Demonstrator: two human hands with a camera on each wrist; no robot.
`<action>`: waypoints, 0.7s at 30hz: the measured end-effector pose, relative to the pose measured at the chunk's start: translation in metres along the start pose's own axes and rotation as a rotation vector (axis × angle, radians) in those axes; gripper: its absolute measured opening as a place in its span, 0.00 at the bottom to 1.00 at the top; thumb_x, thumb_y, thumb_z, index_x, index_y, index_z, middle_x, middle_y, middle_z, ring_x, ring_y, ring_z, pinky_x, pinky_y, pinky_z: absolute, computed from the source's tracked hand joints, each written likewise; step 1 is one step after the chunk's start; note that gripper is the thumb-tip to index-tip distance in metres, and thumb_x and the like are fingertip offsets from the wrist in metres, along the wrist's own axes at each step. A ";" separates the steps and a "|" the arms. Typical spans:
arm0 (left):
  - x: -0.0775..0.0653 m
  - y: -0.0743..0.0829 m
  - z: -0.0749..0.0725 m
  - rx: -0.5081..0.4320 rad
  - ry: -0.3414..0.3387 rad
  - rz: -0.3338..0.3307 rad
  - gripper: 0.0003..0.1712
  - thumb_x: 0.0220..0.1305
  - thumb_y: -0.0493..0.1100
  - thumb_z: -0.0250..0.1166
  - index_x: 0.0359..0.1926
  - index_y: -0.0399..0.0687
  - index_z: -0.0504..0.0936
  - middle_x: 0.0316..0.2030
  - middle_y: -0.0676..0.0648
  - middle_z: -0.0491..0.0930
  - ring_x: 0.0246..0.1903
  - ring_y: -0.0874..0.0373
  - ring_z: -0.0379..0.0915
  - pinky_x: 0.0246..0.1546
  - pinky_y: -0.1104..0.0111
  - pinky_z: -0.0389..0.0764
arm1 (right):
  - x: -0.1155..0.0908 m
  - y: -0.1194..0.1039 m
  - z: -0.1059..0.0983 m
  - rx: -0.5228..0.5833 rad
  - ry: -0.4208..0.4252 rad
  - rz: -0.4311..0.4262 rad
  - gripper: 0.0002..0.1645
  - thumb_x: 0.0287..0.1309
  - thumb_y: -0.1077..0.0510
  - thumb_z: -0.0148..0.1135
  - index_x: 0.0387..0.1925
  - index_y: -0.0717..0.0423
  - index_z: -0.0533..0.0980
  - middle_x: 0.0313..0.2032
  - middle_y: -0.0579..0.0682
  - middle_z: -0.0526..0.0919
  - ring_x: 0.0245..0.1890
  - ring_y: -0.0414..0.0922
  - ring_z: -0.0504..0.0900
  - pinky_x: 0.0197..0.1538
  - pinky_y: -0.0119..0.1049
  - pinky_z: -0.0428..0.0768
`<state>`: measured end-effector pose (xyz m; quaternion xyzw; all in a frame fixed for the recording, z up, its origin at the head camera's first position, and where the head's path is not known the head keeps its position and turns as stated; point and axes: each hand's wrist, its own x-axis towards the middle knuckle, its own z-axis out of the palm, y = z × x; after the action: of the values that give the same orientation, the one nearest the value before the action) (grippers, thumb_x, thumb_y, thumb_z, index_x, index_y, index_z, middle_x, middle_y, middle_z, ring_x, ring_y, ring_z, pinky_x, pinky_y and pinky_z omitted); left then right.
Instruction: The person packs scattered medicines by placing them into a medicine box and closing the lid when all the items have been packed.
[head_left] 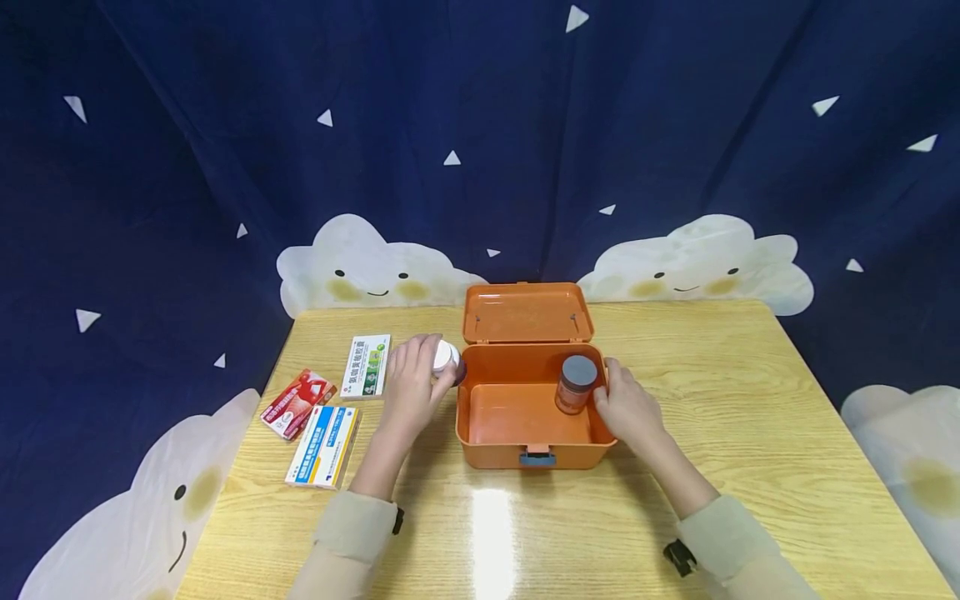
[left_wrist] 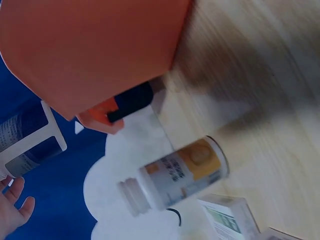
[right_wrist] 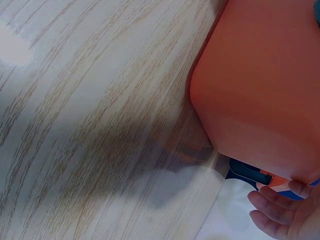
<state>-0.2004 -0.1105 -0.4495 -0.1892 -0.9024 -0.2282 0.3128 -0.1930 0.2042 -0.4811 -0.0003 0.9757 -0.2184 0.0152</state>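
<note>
My left hand (head_left: 415, 375) holds a white-capped pill bottle (head_left: 445, 356) close to the left wall of an orange storage box (head_left: 480, 457). This bottle (left_wrist: 30, 135) has a dark blue label in the left wrist view. Beneath it on the table stands a white pill bottle (left_wrist: 185, 172) with an orange label, hidden from above by my hand. The box lid (head_left: 528, 313) is raised. Inside, at the right, stands a brown jar with a grey lid (head_left: 577, 373). My right hand (head_left: 630, 408) grips the box's right rim, thumb over the edge.
On the table's left lie a green-and-white medicine box (head_left: 365, 367), a red medicine box (head_left: 297, 405) and a blue-and-white medicine box (head_left: 322, 447). A dark blue curtain (head_left: 390, 108) with cloud prints hangs behind the wooden table (head_left: 735, 400).
</note>
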 end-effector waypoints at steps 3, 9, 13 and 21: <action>0.004 0.005 0.002 -0.002 -0.018 0.022 0.24 0.58 0.49 0.52 0.50 0.36 0.71 0.44 0.39 0.72 0.42 0.45 0.66 0.50 0.54 0.64 | 0.000 0.000 0.000 0.001 -0.004 0.003 0.30 0.59 0.55 0.43 0.63 0.59 0.56 0.50 0.66 0.71 0.42 0.63 0.75 0.36 0.57 0.72; 0.009 0.017 0.008 -0.016 -0.076 0.087 0.25 0.58 0.49 0.52 0.51 0.36 0.70 0.44 0.40 0.71 0.43 0.45 0.65 0.51 0.54 0.63 | 0.001 -0.001 -0.001 0.005 -0.017 0.013 0.30 0.59 0.55 0.43 0.63 0.59 0.56 0.51 0.66 0.70 0.43 0.63 0.75 0.38 0.57 0.72; 0.011 0.024 0.013 -0.029 -0.137 0.135 0.24 0.60 0.48 0.53 0.52 0.37 0.70 0.46 0.41 0.71 0.45 0.47 0.65 0.52 0.55 0.63 | 0.000 -0.001 -0.001 0.005 -0.013 0.010 0.30 0.59 0.55 0.43 0.63 0.60 0.56 0.51 0.66 0.70 0.43 0.63 0.75 0.38 0.58 0.72; 0.013 0.038 0.025 0.012 -0.285 0.225 0.24 0.63 0.51 0.51 0.55 0.41 0.69 0.47 0.44 0.70 0.48 0.49 0.65 0.56 0.57 0.62 | 0.000 0.000 0.000 0.006 -0.009 0.004 0.30 0.59 0.55 0.42 0.63 0.59 0.56 0.51 0.66 0.71 0.42 0.62 0.76 0.36 0.57 0.72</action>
<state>-0.2036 -0.0630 -0.4478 -0.3175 -0.9121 -0.1573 0.2064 -0.1933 0.2040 -0.4808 0.0007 0.9750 -0.2214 0.0201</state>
